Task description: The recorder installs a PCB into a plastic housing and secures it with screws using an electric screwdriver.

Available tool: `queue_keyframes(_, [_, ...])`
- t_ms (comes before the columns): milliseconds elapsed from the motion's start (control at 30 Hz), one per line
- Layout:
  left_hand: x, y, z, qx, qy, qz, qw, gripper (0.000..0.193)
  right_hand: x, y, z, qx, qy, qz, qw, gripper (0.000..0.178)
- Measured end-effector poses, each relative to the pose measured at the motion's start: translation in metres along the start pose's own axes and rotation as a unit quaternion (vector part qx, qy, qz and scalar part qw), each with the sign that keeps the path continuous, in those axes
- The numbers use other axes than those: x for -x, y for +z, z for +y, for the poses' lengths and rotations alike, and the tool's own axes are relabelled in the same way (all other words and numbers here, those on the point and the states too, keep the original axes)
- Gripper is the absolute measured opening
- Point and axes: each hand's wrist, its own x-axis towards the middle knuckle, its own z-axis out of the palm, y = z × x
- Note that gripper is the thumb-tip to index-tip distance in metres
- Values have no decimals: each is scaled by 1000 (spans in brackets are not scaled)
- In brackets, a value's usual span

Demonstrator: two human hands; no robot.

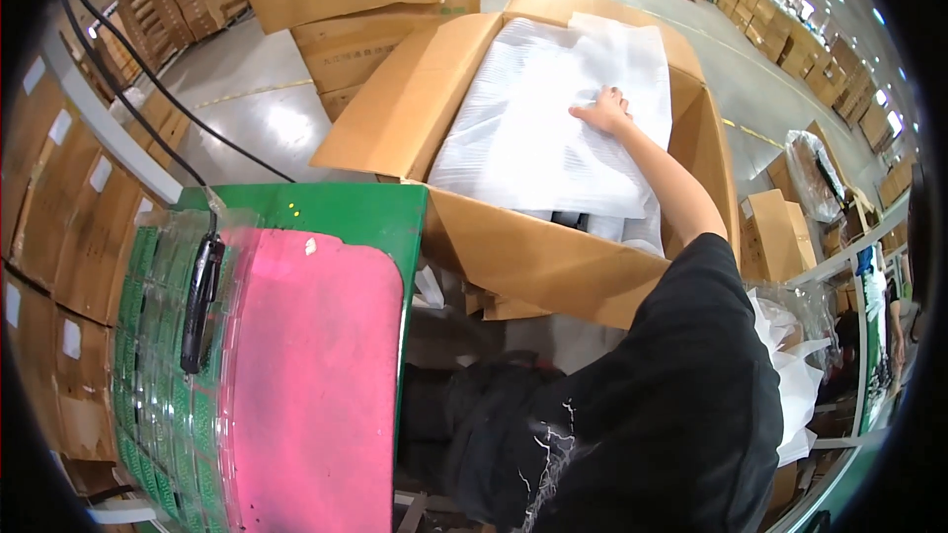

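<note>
Your right hand (604,114) rests unclenched on the foam (523,128), which lies directly beneath, long axis running away from you. Your left hand: out of view, state unknown. Box (533,257) surrounds the foam, near wall between. Left flap (410,104) splayed; table (380,212), pink mat (316,365) nearer left.

Foam sheet (533,128): plastic, finely ribbed, semi-gloss. Open carton (533,242): cardbd, matt. Pink mat (316,365): matt. Green counter (365,205): smooth, sl. sheen. Trays (153,306): clear glossy plastic. Black shirt (691,365): matt cloth. Floor (267,123): v. glossy.
</note>
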Motion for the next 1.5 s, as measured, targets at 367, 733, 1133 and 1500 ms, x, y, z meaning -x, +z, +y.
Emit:
queue_keyframes(367, [27,137,61,197,-252,-284,904,18,-21,-58,150,-333,115,-345,870,76])
queue_keyframes(733, [20,183,70,-31,260,-483,835,20,62,-221,-62,-610,-383,-324,613,35])
queue_keyframes(1133, [63,205,99,148,-10,-624,767,21,-48,7,33,-350,23,-273,896,28])
queue_keyframes(1500, [111,282,101,297,98,-682,661,34,70,-267,-50,-631,-163,-52,756,30])
